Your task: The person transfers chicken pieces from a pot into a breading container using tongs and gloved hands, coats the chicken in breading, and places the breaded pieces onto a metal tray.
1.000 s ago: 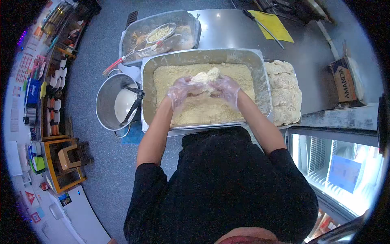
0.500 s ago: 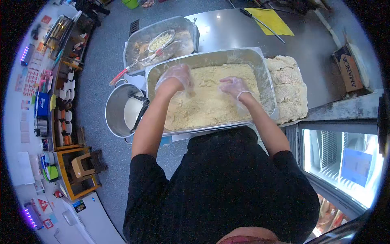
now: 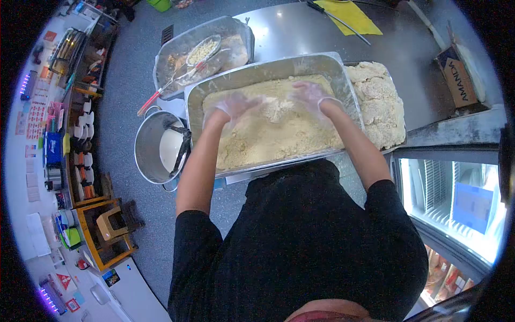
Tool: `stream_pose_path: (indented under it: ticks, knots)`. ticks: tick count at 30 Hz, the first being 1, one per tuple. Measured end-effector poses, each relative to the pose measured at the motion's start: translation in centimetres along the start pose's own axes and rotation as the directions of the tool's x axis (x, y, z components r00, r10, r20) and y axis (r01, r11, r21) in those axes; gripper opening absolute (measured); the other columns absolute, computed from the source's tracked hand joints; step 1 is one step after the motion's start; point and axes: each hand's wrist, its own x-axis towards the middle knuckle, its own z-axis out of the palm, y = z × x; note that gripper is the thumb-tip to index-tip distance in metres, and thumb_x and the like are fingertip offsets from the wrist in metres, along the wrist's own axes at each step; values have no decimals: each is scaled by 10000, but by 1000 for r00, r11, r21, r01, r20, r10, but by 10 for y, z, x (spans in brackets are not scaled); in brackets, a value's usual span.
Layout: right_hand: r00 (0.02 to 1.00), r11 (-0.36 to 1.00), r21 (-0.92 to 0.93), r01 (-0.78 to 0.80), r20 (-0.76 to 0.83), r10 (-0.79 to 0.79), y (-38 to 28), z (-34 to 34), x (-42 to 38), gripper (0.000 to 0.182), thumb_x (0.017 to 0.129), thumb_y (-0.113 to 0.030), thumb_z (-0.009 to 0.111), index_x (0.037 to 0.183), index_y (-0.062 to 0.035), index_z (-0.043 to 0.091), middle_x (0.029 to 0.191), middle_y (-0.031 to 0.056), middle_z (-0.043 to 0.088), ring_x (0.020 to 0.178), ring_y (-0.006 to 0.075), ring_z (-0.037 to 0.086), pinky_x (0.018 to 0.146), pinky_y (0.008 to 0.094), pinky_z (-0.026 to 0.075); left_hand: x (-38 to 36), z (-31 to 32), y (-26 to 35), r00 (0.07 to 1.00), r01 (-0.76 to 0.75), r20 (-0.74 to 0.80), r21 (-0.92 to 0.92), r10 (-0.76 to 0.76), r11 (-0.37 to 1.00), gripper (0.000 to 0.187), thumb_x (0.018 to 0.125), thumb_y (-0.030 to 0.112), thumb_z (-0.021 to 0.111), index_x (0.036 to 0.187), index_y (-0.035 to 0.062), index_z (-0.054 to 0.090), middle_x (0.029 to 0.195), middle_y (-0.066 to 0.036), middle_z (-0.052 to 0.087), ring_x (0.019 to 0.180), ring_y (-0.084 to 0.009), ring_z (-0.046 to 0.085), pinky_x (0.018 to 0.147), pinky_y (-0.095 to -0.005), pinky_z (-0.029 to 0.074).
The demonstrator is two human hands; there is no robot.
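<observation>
A deep metal pan (image 3: 352, 102) holds a thick bed of pale yellow flour or crumbs (image 3: 268, 140). A whitish, flour-coated lump (image 3: 278, 109) lies on the bed between my hands; its kind I cannot make out. My left hand (image 3: 236, 105), in a clear plastic glove and smeared by motion, stretches its fingers toward the lump from the left. On the other side, my right hand (image 3: 311, 95), gloved too, has its fingers extended over the crumbs near the lump. Neither hand visibly grips anything.
Coated pieces fill a tray (image 3: 399, 145) at the pan's right. Behind stands a lined tub (image 3: 161, 67) with a red-handled strainer (image 3: 203, 52). A metal pot (image 3: 140, 142) with white liquid is at left. A yellow cloth (image 3: 354, 19) and a rod lie on the counter.
A whitish lump now shows between my hands. My left hand has turned its fingers inward to the right, and my right hand has moved farther up the pan. The view has shifted slightly.
</observation>
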Motion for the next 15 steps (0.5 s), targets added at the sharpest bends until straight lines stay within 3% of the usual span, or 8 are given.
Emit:
stream_pose_path:
  ticks: [1,4,8,10,11,13,14,15]
  knots:
    - [979,895,-444,44,-158,-126,19,-6,3,505,773,-395,668,1088,-4,610,1005,172,643,886,304,599,816,422,465,10,24,-25,996,84,-28,80,-82,993,776,744,657,557,1064,-47,620,967,-228,644,954,-319,624,869,-382,453]
    - [994,648,-755,-102,-106,34,80,-6,-13,601,742,-504,654,990,43,636,983,250,630,856,343,613,804,403,470,-12,68,-32,976,205,28,217,-216,954,771,772,648,520,1105,-42,600,1174,-268,551,1099,-357,546,936,-389,419]
    - [935,664,-722,-197,66,350,49,19,-30,655,759,-515,637,1084,53,601,1121,238,598,1051,322,579,909,400,429,-22,113,-33,999,12,53,-39,-10,999,755,791,625,511,1123,-49,585,1208,-270,529,1117,-372,525,960,-391,398]
    - [910,886,-354,-299,175,377,69,26,-17,642,759,-509,647,1070,51,611,1143,219,595,1051,297,576,894,375,441,-20,100,-21,931,268,292,-149,-217,952,706,814,589,498,1198,-2,550,1235,-243,527,1125,-353,522,961,-371,396]
    - [910,885,-359,-297,174,376,65,28,-16,642,759,-509,647,1070,51,611,1143,219,595,1051,297,576,894,375,441,-14,104,-23,932,268,290,-154,-216,951,706,814,589,498,1198,-2,550,1235,-243,527,1125,-353,522,961,-371,396]
    - [956,975,21,-222,204,213,43,38,-13,597,752,-477,678,1072,24,618,1113,195,612,1018,265,586,875,357,449,7,121,-38,971,240,112,-380,-213,893,592,808,502,555,1199,58,556,1103,-219,607,1033,-305,573,903,-365,426]
    - [955,974,21,-225,205,216,32,40,-11,597,752,-477,678,1072,24,618,1113,195,612,1018,265,586,875,357,449,19,130,-51,970,242,116,-381,-214,893,592,808,502,555,1199,58,556,1103,-219,607,1033,-305,573,903,-365,426]
    - [968,932,268,-246,120,221,21,43,-9,567,746,-446,694,1081,5,616,1085,172,622,1002,255,590,865,349,456,29,138,-69,990,109,-9,-600,-143,792,548,802,433,604,1195,57,543,1028,-202,617,944,-270,587,830,-363,453]
